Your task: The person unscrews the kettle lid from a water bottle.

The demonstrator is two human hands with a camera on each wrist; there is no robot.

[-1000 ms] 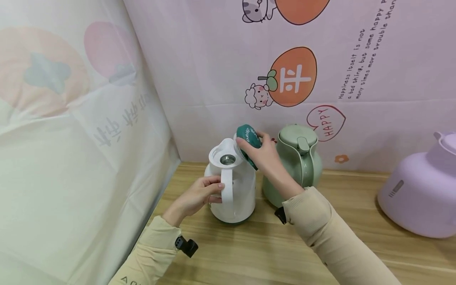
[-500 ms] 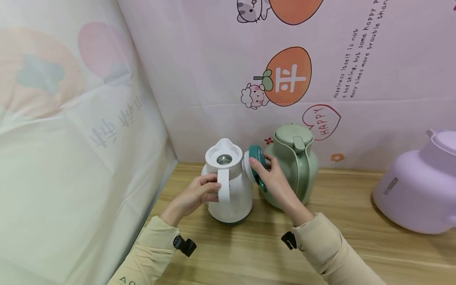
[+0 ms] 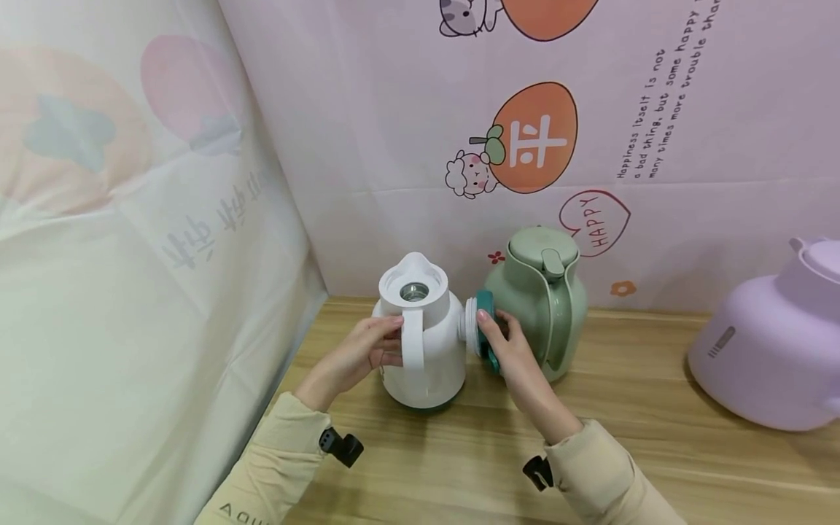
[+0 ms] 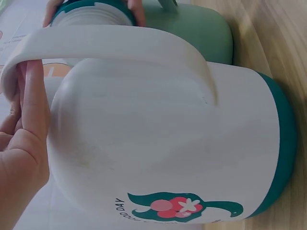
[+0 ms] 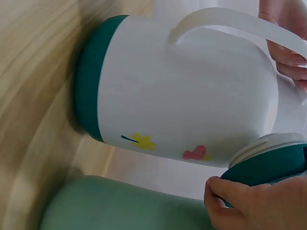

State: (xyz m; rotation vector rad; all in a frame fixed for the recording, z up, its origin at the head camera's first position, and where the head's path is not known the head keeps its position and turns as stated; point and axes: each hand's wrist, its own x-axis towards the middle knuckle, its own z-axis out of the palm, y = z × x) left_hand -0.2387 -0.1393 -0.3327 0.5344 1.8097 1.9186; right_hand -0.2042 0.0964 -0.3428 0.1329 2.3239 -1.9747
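Note:
A white vacuum jug (image 3: 445, 372) with a dark green base stands upright on the wooden table, its round mouth (image 3: 414, 292) uncovered. My left hand (image 3: 351, 361) holds its handle (image 3: 412, 346) near the top; in the left wrist view, fingers (image 4: 34, 100) reach under the handle. To the jug's right, my right hand (image 3: 515, 357) grips the green screw lid (image 3: 485, 313) by its edge. The lid is turned on its side, white threaded part (image 3: 469, 326) facing the jug. In the right wrist view, the lid (image 5: 268, 165) overlaps the jug's shoulder.
Close behind my right hand stands a sage green jug (image 3: 539, 292) with its lid on. A larger lilac jug (image 3: 768, 350) is at the far right. Printed cloth (image 3: 394, 131) hangs behind the table (image 3: 630, 408), and another cloth (image 3: 131, 350) covers the left side.
My right hand has carried the lid down and to the right, from above the jug's mouth to beside its shoulder, turning it sideways. The left hand has shifted slightly up the handle.

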